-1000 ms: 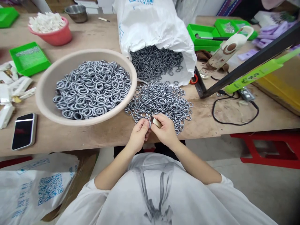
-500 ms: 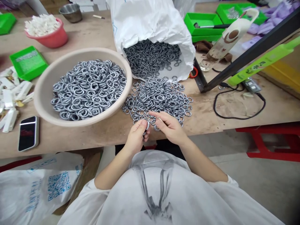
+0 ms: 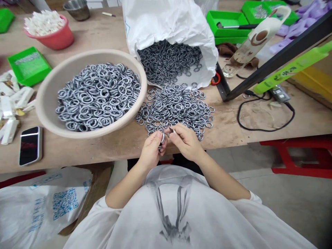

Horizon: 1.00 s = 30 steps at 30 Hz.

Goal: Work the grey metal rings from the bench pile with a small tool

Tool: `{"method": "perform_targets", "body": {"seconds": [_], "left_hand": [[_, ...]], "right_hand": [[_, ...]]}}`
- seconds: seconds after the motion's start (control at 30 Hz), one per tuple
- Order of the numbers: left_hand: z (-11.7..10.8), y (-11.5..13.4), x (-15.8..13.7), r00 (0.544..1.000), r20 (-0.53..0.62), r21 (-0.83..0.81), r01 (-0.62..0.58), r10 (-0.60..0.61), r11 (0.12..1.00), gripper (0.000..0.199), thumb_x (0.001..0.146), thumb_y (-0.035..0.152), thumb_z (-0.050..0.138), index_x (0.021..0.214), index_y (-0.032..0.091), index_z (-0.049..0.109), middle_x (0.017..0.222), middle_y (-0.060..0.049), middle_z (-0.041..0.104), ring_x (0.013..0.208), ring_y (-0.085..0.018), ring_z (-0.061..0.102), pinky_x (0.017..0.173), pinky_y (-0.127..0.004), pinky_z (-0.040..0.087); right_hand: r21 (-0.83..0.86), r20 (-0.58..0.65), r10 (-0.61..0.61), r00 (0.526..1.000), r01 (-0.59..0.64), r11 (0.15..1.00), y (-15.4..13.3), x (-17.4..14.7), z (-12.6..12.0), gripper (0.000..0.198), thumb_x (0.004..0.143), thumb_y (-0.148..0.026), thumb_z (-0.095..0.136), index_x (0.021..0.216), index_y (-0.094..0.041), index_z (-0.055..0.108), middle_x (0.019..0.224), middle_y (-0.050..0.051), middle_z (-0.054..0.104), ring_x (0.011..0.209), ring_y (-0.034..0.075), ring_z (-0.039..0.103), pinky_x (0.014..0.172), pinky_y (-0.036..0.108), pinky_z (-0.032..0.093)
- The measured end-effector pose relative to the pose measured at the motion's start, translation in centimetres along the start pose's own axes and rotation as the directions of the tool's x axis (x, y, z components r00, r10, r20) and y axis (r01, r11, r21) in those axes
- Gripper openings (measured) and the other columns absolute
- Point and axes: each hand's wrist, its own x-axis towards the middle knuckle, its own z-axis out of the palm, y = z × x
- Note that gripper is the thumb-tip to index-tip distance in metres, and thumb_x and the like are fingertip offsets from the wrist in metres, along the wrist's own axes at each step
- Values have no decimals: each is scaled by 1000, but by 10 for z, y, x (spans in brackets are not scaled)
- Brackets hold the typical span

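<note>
My left hand [image 3: 152,147] is closed on grey rings [image 3: 163,137]; one shows upright at the fingertips and another lies lower, partly hidden by the fingers. Just to its right, my right hand [image 3: 187,141] pinches a small thin tool [image 3: 171,130] with a dark, blade-like end pointing at the held ring. Most of that tool is hidden in the fingers. Both hands are above the table's front edge, at the near side of a loose pile of grey rings [image 3: 178,107]. A wide beige basin [image 3: 48,117] full of similar rings stands left of the pile.
Behind the pile, a white sack [image 3: 166,20] lies open with more rings inside. A phone [image 3: 30,145], green trays [image 3: 31,77] and a red bowl [image 3: 58,39] are at the left. A black metal frame [image 3: 249,81], a bottle [image 3: 242,52] and a cable [image 3: 240,121] are at the right.
My right hand has turned slightly; its index finger has curled back, and the tool's dark end now shows near the ring. The view has shifted a little.
</note>
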Motion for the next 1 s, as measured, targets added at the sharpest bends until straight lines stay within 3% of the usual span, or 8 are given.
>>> {"method": "perform_targets", "body": {"seconds": [0.13, 0.33, 0.57, 0.67, 0.73, 0.87, 0.93, 1.0], "left_hand": [[2, 3, -1, 998, -61, -40, 27, -29, 999, 55, 70, 60, 79, 71, 16, 46, 58, 5, 40, 46, -5, 34, 39, -14, 30], [6, 3, -3, 998, -53, -57, 34, -37, 998, 55, 68, 59, 80, 73, 17, 45, 57, 6, 39, 46, -5, 32, 39, -14, 30], [-4, -2, -2, 999, 5, -4, 35, -35, 999, 53, 73, 60, 76, 72, 17, 46, 58, 5, 38, 47, -6, 32, 40, -16, 30], [-9, -3, -6, 987, 155, 71, 24, -34, 997, 51, 80, 60, 70, 68, 16, 48, 59, 3, 41, 48, -6, 34, 41, -18, 31], [-12, -2, -9, 983, 180, 63, 26, -37, 998, 51, 82, 59, 69, 66, 15, 47, 60, 2, 42, 49, -6, 35, 41, -18, 31], [-16, 1, -9, 1000, -7, -14, 30, -30, 999, 51, 76, 57, 75, 70, 16, 45, 59, 4, 40, 48, -6, 32, 41, -16, 30], [-19, 3, -9, 998, -37, -17, 47, -48, 999, 52, 73, 59, 77, 72, 17, 46, 57, 5, 38, 47, -6, 32, 40, -16, 31], [-22, 5, -9, 999, -23, -15, 44, -44, 999, 53, 73, 59, 77, 71, 17, 46, 57, 5, 39, 47, -6, 34, 41, -16, 31]], "right_hand": [[-236, 121, -66, 990, 94, 967, -8, -5, 0, 43, 106, -41, 33, 77, -17, 54, 75, 3, 51, 69, 15, 45, 62, 29, 29], [-342, 152, -78, 985, 127, 931, -12, -7, 3, 44, 106, -44, 35, 75, -17, 51, 73, 2, 50, 66, 15, 42, 60, 29, 24], [-160, 223, 58, 973, -22, 987, -2, 1, 4, 49, 104, -48, 35, 68, -18, 47, 68, 1, 51, 63, 13, 45, 60, 28, 25], [-164, 51, 200, 978, -190, 968, 16, 8, 4, 51, 103, -53, 33, 66, -19, 42, 63, 1, 48, 61, 14, 43, 59, 29, 26], [-176, -53, 244, 968, -249, 952, 23, 11, 4, 51, 102, -56, 33, 66, -20, 40, 63, 1, 48, 62, 15, 43, 60, 29, 27], [-133, 22, 147, 989, -143, 981, 11, 9, 12, 42, 97, -59, 47, 85, -19, 58, 81, 4, 62, 75, 17, 54, 67, 29, 34], [-95, 91, 93, 991, -84, 992, 4, 10, 17, 40, 92, -59, 58, 94, -19, 61, 86, 3, 64, 77, 16, 56, 68, 28, 35], [-101, 100, 98, 990, -88, 991, 4, 17, 22, 37, 91, -55, 61, 87, -18, 61, 80, 2, 62, 73, 15, 55, 66, 27, 35]]}}
